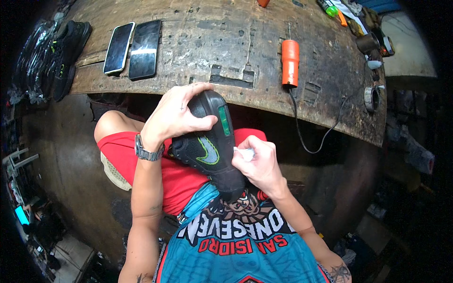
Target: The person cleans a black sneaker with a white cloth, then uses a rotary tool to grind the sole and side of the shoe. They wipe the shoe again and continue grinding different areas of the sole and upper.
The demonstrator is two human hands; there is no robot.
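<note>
A black sneaker [193, 146] rests on my lap with its toe toward my body. It has a grey side mark edged in lime and a green window in the sole's side. My left hand [181, 111] is clamped round its heel end, thumb pressed across the sole edge. Close to the sole's side, my right hand [259, 162] pinches a small white tube [246, 153] whose narrow tip points at the seam between sole and upper. Most of the tube is hidden by my fingers.
Ahead stands a worn wooden bench [198, 52]. On it lie two phones [119, 48], an orange-handled corded tool [290, 63] and a roll of tape [372, 99]. Another black shoe [68, 59] sits at the left beside plastic-wrapped items [35, 66]. The tool's cord [306, 149] droops over the front edge.
</note>
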